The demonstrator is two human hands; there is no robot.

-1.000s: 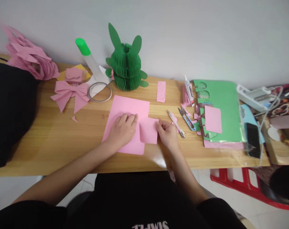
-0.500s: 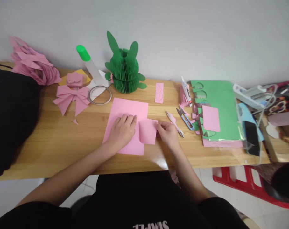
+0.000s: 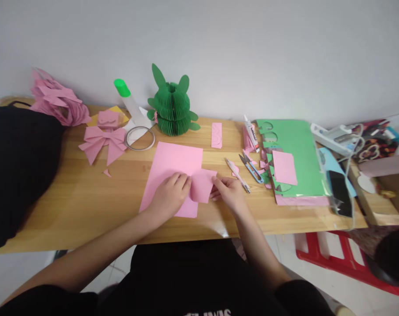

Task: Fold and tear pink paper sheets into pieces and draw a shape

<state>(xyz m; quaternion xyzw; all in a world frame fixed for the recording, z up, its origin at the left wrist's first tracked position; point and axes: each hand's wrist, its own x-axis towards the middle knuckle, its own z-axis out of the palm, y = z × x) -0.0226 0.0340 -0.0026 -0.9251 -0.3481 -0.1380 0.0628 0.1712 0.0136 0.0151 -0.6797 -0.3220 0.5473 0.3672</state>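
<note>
A small pink paper piece (image 3: 202, 186) is between my hands, slightly curved and raised over the right edge of a larger pink sheet (image 3: 179, 158). My right hand (image 3: 230, 192) pinches its right edge between thumb and fingers. At its left edge, my left hand (image 3: 173, 193) has its fingers curled together around the border; the thumb is mostly hidden. The left hand also rests over the large sheet, which lies flat on the wooden table (image 3: 97, 210).
Behind the sheet stand a green honeycomb paper figure (image 3: 173, 107), a tape roll (image 3: 140, 149) and a green-capped glue bottle (image 3: 128, 98). A pink paper bow (image 3: 102, 142) lies left. Rightward are a pen (image 3: 237, 175), thread snips (image 3: 251, 169), a glue tube (image 3: 251, 134) and green sheets (image 3: 301, 153).
The camera view has shifted, so the table items sit lower. My left fingers have curled closer to the small paper's left edge. The paper is tilted a little more, still pinched by my right hand.
</note>
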